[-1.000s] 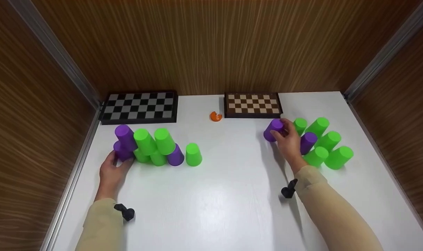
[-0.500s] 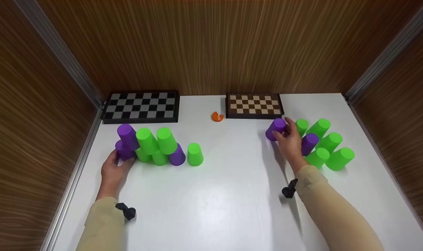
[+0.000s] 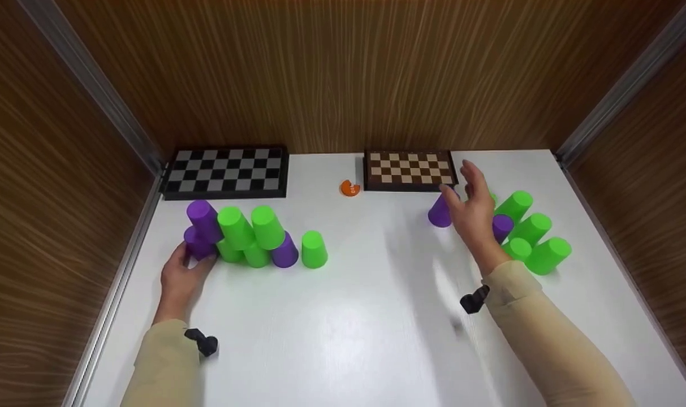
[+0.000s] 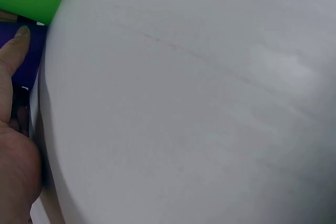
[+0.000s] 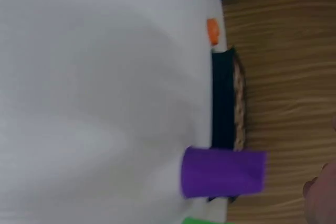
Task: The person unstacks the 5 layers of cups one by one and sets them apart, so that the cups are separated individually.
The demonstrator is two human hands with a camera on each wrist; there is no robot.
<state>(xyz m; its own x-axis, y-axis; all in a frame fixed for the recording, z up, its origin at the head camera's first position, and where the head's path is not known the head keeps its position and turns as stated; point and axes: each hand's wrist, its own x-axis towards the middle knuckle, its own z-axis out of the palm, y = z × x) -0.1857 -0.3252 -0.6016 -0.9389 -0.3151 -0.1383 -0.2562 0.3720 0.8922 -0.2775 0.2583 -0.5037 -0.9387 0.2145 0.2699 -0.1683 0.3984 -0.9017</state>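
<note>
The lower purple cup [image 3: 198, 242] and the free purple cup [image 3: 440, 215] look like stiff, smooth plastic, probably light, slightly slippery and hard to break, though easily knocked over; a gentle pinch across opposite sides, low toward the wide rim, should suit them best, since squeezing the taper may make them slide. The first, well left of the brown chessboard [image 3: 410, 169] and nearer the person, is held between thumb and fingers of the left hand [image 3: 180, 282], with an upper purple cup [image 3: 205, 221] resting on it. The second stands just in front of the brown chessboard's right end; near that end hangs the right hand [image 3: 474, 219], thumb and fingers spread, holding nothing. Both are plain, upside down, narrowing upward.
</note>
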